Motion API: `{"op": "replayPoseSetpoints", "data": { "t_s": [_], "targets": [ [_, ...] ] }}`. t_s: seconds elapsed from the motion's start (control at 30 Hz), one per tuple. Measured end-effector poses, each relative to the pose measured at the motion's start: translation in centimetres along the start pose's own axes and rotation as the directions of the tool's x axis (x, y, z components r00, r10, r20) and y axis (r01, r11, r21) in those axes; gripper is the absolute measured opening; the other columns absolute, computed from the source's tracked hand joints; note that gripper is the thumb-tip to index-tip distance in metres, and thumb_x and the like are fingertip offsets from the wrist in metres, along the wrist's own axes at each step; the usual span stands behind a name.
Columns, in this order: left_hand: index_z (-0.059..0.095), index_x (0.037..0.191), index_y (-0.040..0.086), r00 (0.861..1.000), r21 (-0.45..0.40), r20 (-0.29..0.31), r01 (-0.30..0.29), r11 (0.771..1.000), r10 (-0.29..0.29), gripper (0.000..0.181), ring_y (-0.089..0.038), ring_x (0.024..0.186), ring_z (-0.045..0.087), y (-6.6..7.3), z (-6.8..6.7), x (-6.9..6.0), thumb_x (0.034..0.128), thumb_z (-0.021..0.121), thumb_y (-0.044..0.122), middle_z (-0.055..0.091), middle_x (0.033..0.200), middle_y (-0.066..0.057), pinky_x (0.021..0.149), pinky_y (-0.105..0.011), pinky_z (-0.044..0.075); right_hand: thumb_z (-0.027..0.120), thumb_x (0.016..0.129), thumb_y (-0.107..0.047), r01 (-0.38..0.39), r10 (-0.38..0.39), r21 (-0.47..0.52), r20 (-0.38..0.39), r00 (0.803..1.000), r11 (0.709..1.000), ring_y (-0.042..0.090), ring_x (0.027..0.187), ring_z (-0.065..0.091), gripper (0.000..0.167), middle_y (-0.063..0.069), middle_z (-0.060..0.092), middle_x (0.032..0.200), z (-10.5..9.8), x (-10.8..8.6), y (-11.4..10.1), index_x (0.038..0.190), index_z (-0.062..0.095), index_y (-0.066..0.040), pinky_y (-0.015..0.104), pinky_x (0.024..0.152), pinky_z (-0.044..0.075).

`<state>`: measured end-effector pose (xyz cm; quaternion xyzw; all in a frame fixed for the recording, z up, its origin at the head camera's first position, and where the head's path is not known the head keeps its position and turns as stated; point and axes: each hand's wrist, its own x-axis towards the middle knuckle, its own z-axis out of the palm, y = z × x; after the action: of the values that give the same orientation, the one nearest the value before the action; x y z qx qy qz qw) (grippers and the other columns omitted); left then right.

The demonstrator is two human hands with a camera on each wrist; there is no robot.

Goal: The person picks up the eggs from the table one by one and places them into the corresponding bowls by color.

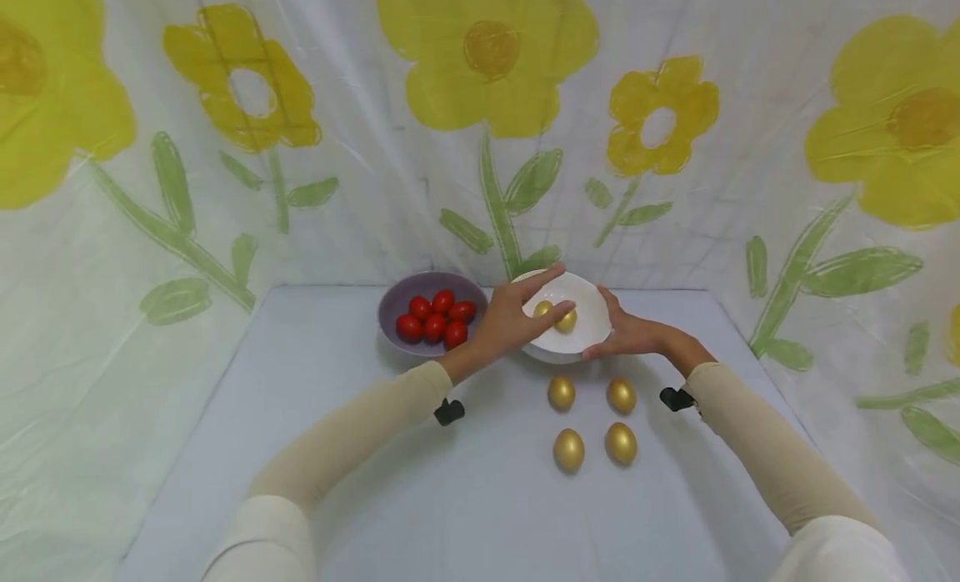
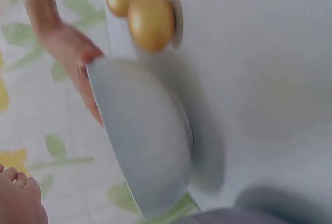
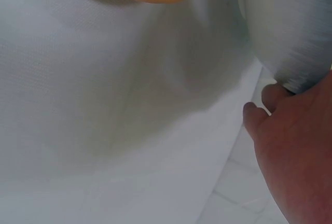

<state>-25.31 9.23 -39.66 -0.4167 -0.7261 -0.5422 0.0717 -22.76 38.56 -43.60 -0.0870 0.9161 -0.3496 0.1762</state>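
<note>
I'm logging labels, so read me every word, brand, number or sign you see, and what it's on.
No readable text: none shows on the white bowl, purple bowl, golden eggs or red eggs.
The backdrop shows only a flower pattern.
The dark wrist devices are too small to tell.

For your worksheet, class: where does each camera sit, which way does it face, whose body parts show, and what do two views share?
Head: on the person's head, facing forward and down at the table; left hand, right hand and sleeved arms show.
Left wrist: on that wrist, facing the white bowl's outside; left hand at lower left, right hand across at the rim.
Right wrist: on that wrist, facing tabletop and bowl; right hand at right edge.
Shared: both wrist views show the bowl and right hand.
</note>
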Motion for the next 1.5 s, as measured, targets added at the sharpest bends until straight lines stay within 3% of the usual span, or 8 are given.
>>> {"op": "replayPoseSetpoints", "data": {
  "t_s": [0.17,0.27,0.47,0.73,0.97,1.1,1.3,1.5],
  "targets": [
    [0.060,0.152,0.027,0.998,-0.152,0.050,0.034,0.988,-0.027,0.061,-0.006,0.144,0.050,2.2,0.7,-2.8,0.0952,0.083,0.030,0.059,0.151,0.015,0.116,-0.029,0.044,0.088,0.085,-0.044,0.019,-0.019,0.022,-0.005,1.000,1.000,0.045,0.156,0.014,0.142,0.025,-0.013,0.171,-0.1,-0.1,0.2,0.164,-0.024,-0.010,0.066,0.123,0.021],
    [0.061,0.151,0.028,0.995,-0.168,0.094,0.054,0.984,-0.039,0.064,-0.002,0.142,0.051,2.6,1.4,-4.4,0.0920,0.086,0.030,0.059,0.150,0.014,0.115,-0.028,0.044,0.088,0.085,-0.045,0.022,-0.022,0.022,-0.008,1.000,1.000,0.046,0.157,0.012,0.142,0.025,-0.014,0.172,-0.1,-0.2,0.3,0.164,-0.024,-0.009,0.067,0.123,0.020],
    [0.064,0.148,0.026,0.976,-0.129,0.185,0.141,0.982,-0.115,0.063,-0.001,0.137,0.055,1.9,2.8,-7.7,0.0904,0.087,0.036,0.061,0.147,0.017,0.110,-0.026,0.048,0.090,0.083,-0.043,0.030,-0.029,0.035,-0.022,0.999,0.999,0.046,0.155,0.018,0.142,0.027,-0.007,0.171,-0.2,-0.1,0.3,0.164,-0.021,-0.007,0.068,0.122,0.022],
    [0.066,0.146,0.020,0.924,-0.137,0.235,0.338,0.931,-0.301,0.063,-0.003,0.134,0.057,-0.2,4.5,-10.7,0.0892,0.088,0.036,0.065,0.146,0.005,0.110,-0.024,0.047,0.090,0.083,-0.044,0.016,-0.016,0.035,-0.011,1.000,0.999,0.046,0.157,0.013,0.144,0.027,-0.009,0.172,-0.3,-0.2,0.3,0.164,-0.025,-0.012,0.070,0.123,0.019],
    [0.067,0.145,0.014,0.908,0.039,0.216,0.359,0.932,-0.359,0.068,-0.009,0.133,0.060,-1.7,4.7,-10.8,0.0871,0.088,0.044,0.066,0.144,0.008,0.110,-0.034,0.051,0.089,0.084,-0.044,0.029,-0.029,0.022,-0.011,1.000,0.999,0.046,0.157,0.013,0.142,0.025,-0.009,0.172,0.1,0.1,0.5,0.165,-0.024,-0.014,0.070,0.122,0.020],
    [0.067,0.144,0.013,0.894,0.064,0.232,0.380,0.923,-0.384,0.069,-0.011,0.133,0.060,-2.4,4.8,-10.5,0.0858,0.089,0.044,0.068,0.142,0.005,0.110,-0.036,0.051,0.089,0.084,-0.043,0.033,-0.033,0.030,-0.003,0.999,0.999,0.045,0.157,0.014,0.141,0.024,-0.007,0.172,0.3,0.3,0.6,0.165,-0.023,-0.015,0.069,0.122,0.020],
    [0.070,0.139,0.010,0.899,0.072,0.275,0.335,0.940,-0.341,0.061,-0.016,0.127,0.063,-2.8,5.4,-9.7,0.0868,0.090,0.033,0.072,0.134,0.002,0.112,-0.034,0.048,0.088,0.085,-0.043,0.026,-0.026,0.028,-0.018,1.000,0.999,0.043,0.157,0.014,0.140,0.023,-0.006,0.173,0.2,0.4,0.8,0.165,-0.023,-0.017,0.067,0.124,0.019],
    [0.075,0.128,0.010,0.911,0.082,0.296,0.274,0.958,-0.286,0.046,-0.021,0.112,0.066,-2.9,5.9,-9.2,0.0877,0.090,0.026,0.075,0.117,0.001,0.106,-0.032,0.051,0.089,0.084,-0.044,0.014,-0.014,0.028,-0.015,1.000,1.000,0.044,0.158,0.013,0.142,0.025,-0.008,0.173,0.1,0.2,0.3,0.165,-0.024,-0.015,0.067,0.124,0.019]
  ]
}}
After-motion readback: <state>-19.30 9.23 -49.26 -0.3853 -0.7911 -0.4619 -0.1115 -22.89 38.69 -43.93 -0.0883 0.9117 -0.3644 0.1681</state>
